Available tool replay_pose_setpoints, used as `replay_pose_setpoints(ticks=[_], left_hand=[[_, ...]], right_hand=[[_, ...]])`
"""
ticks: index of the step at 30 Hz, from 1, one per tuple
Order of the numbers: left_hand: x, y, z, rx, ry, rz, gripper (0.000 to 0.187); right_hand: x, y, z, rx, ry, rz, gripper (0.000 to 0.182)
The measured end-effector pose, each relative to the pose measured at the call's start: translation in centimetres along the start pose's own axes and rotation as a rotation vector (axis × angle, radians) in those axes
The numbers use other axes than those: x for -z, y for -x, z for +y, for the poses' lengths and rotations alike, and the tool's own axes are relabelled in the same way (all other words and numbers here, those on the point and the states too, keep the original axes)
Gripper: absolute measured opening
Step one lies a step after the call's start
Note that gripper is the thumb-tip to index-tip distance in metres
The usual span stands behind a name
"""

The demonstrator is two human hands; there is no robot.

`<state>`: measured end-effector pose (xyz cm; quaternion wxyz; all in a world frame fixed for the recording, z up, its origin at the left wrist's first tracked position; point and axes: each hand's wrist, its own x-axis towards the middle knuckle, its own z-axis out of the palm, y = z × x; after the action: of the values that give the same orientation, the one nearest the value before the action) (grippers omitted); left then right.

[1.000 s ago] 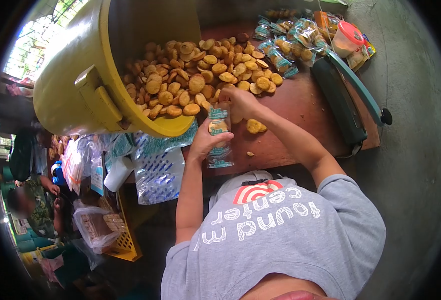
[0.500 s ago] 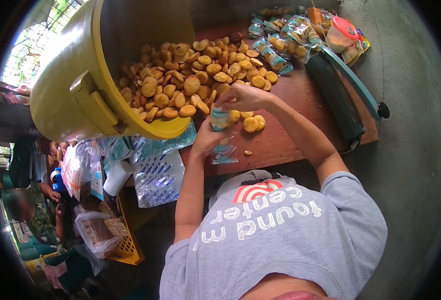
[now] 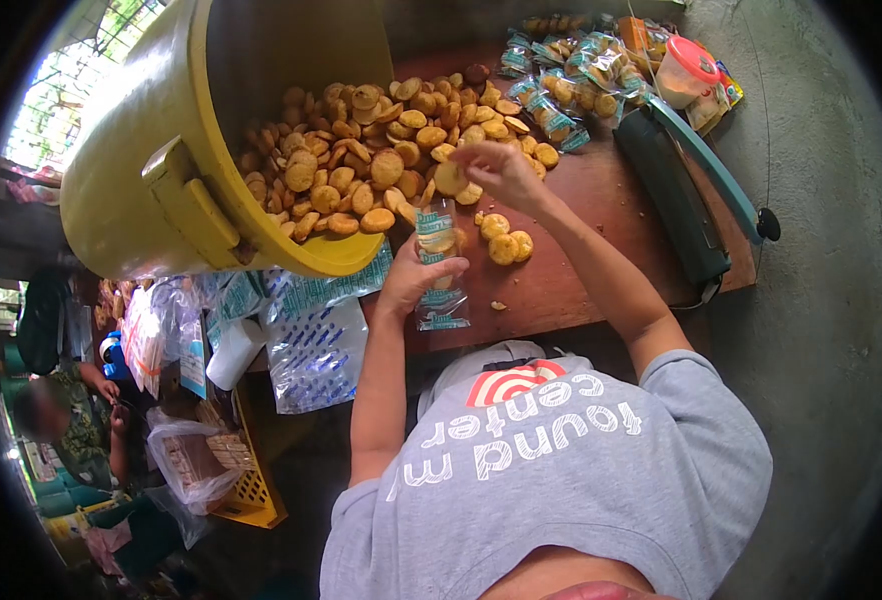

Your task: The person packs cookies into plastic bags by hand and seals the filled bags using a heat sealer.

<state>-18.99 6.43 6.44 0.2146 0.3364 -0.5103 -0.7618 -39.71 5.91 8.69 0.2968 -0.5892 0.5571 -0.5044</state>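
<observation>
My left hand (image 3: 417, 277) is closed around a clear packet with teal print (image 3: 437, 232), held upright with round biscuits inside. To its upper right, my right hand (image 3: 502, 172) pinches a round, flat golden biscuit (image 3: 450, 179) at its fingertips. Just below that hand, a few loose biscuits (image 3: 504, 249) lie on the reddish-brown table (image 3: 571, 270). Behind both hands, a large heap of biscuits (image 3: 361, 150) spills out of a yellow tub (image 3: 176, 130) tipped on its side.
Filled packets (image 3: 561, 85) are piled at the back right, near a red-lidded container (image 3: 683, 72). A heat sealer with a teal arm (image 3: 673, 190) lies along the right edge. Printed plastic sheets (image 3: 319, 340) hang at the left. Another person (image 3: 86, 430) sits far left, beyond a yellow crate (image 3: 259, 490).
My right hand has moved up from the packet's mouth to the heap and now has a biscuit. The packet's top stands more exposed, still in my left hand.
</observation>
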Motion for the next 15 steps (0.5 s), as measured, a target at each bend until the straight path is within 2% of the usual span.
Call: replay_pose_setpoints(ticks=[1,3,4,6,7,8,9,10,11,13,15], left_hand=[[-0.2,-0.2,-0.1,-0.001,0.008,0.002,0.038],[-0.5,-0.6,-0.4,0.004,0.015,-0.002,0.04],[-0.6,-0.8,-0.5,-0.036,0.009,0.003,0.039],[-0.6,-1.1,-0.5,-0.077,0.001,0.01,0.037],[-0.4,-1.3,-0.4,-0.085,-0.007,-0.038,0.036],[-0.3,-1.3,-0.3,-0.092,-0.014,-0.086,0.034],[-0.4,-1.2,-0.1,-0.092,-0.013,-0.084,0.034],[-0.5,-1.0,0.2,-0.044,0.089,-0.045,0.032],[-0.6,-1.0,0.4,0.004,0.192,-0.007,0.029],[-0.7,-1.1,0.3,0.041,0.264,-0.025,0.028],[-0.7,-1.2,0.2,0.079,0.333,-0.047,0.027]], right_hand=[[0.2,-0.2,-0.5,-0.002,0.0,0.003,0.02],[0.9,-0.5,-2.2,0.049,-0.089,-0.221,0.021],[1.0,-0.5,-2.5,0.046,-0.088,-0.217,0.021],[0.9,-0.5,-2.9,-0.017,0.091,-0.539,0.022],[0.7,-0.5,-3.1,-0.111,0.078,-0.577,0.019],[0.5,-0.4,-3.7,-0.111,0.078,-0.579,0.019],[0.4,-0.1,-4.4,-0.21,0.069,-0.551,0.018],[0.3,0.1,-4.9,-0.307,0.061,-0.522,0.017],[0.0,0.4,-4.6,-0.307,0.061,-0.523,0.017],[-0.8,1.1,-3.2,0.09,0.183,-0.417,0.018],[-1.1,1.2,-2.4,0.045,0.173,-0.441,0.018]])
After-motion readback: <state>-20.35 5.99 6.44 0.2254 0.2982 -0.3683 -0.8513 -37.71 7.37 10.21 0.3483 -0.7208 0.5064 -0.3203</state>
